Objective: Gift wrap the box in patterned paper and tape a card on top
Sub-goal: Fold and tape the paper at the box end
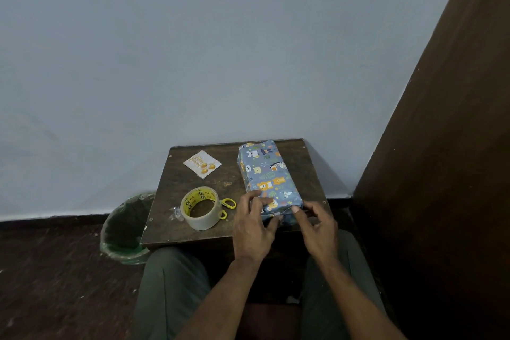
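Both hands press the near end of the wrapped box (269,174), left hand (252,225) fingers flat, right hand (317,229) grip unclear.

My left hand (252,225) sits at about 6 o'clock in view, palm down, fingers spread and reaching toward 1 o'clock, thumb stretched right. My right hand (317,225) is just beside it at 5 o'clock, index finger extended toward 11 o'clock, other fingers loosely curled. Both bare forearms rise from the bottom edge, converging.
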